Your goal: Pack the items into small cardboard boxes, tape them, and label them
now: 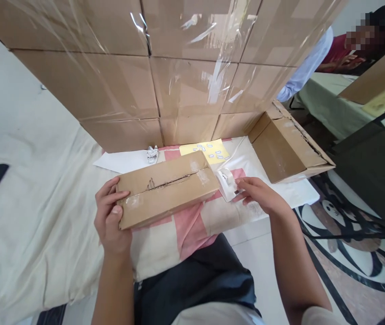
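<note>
Head view: a small cardboard box is seen lying long side across a pink-and-cream cloth spread on a low work surface, close to its near edge.
Left hand: it is closed on the box's left end, thumb pressed on the top face, fingers wrapped round the end; the box is pinned flat.
Right hand: it is clamped on a white tape dispenser, which is touching the box's right end.
Box seam: the two top flaps meet in a ragged slit along the middle; old tape patches are seen at both ends.
Step in hand (judged): tape is being started at the right end of the seam.
How it is done well: the box should be kept pinned by the left hand so that it is not dragged; the flaps are best pressed level before tape is laid; the dispenser is best drawn straight along the slit, low and with even pressure, so that both flaps are caught.
Risk (judged): the torn flap edge may lift and wrinkle the tape.
Surroundings: a yellow sheet with small labels lies just behind the box; an open carton rests at the far right corner; a wall of wrapped cartons stands along the far edge.
</note>
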A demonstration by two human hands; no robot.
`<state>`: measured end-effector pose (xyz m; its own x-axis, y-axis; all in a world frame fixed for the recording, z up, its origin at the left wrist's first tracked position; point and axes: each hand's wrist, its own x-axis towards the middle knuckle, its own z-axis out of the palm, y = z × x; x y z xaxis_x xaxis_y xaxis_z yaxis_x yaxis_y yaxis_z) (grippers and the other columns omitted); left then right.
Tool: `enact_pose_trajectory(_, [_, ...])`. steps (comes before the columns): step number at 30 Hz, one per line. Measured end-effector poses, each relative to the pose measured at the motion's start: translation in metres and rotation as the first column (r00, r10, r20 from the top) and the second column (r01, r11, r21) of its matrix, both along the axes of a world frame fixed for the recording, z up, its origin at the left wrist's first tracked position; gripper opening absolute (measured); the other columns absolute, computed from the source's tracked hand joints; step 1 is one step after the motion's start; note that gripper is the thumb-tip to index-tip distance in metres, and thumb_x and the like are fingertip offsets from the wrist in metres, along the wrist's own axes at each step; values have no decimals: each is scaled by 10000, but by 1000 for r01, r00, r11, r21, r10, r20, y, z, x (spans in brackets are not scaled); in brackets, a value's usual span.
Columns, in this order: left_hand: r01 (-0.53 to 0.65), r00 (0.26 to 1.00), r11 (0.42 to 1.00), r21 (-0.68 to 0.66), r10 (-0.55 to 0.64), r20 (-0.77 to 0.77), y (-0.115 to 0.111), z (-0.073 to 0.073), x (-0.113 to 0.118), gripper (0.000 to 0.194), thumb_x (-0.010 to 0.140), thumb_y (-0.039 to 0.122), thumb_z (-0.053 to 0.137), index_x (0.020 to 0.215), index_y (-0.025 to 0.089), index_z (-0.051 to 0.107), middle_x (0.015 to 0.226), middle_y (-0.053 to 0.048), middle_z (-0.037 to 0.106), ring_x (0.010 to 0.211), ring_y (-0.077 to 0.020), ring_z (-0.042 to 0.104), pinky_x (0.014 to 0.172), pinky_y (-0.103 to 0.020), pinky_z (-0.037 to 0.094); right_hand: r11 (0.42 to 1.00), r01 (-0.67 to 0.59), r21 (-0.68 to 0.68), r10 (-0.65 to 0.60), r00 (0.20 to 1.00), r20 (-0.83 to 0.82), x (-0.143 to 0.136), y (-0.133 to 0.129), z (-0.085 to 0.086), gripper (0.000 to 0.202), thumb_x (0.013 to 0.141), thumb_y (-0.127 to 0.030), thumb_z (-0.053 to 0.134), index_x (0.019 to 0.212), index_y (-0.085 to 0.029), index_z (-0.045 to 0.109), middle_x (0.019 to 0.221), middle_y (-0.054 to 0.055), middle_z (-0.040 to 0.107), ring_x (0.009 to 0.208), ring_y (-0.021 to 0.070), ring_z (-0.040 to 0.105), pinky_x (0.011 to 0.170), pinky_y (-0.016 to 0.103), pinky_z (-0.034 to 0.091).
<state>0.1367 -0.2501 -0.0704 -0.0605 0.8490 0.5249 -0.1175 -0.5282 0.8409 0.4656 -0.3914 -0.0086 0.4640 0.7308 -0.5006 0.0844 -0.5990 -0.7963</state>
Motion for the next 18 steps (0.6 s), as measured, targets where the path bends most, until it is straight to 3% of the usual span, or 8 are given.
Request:
enact_pose_trajectory(7, [-17, 1000, 1000, 2, 17, 7, 0, 1, 2, 208, 838, 232, 568, 920, 225, 758, 1361, -65, 658, 1339, -290, 559, 1218, -522, 356, 934, 246, 259, -254, 967, -2, -8, -10, -32, 288, 715, -427, 794, 718, -166, 673, 741, 28, 645, 626, 206, 725, 504, 247, 417])
enact_pose_trajectory(14, [-25, 1000, 999, 26, 25, 5, -1, 2, 4, 213, 840, 224, 568, 925, 217, 764, 1350, -65, 671, 1337, -281, 563, 1222, -527, 355, 892, 304, 334, -306, 951, -49, -16, -17, -40, 320, 686, -445, 804, 593, -190, 635, 660, 36, 661, 680, 194, 671, 632, 298, 528])
enact_pose_trajectory(18, [-29, 999, 999, 33, 28, 21, 0, 1, 4, 198, 844, 230, 570, 909, 208, 757, 1342, -73, 671, 1337, -289, 565, 1226, -529, 347, 836, 352, 421, -363, 930, -57, -23, -21, -52, 444, 673, -449, 840, 498, -209, 510, 680, 19, 630, 688, 179, 619, 695, 332, 530])
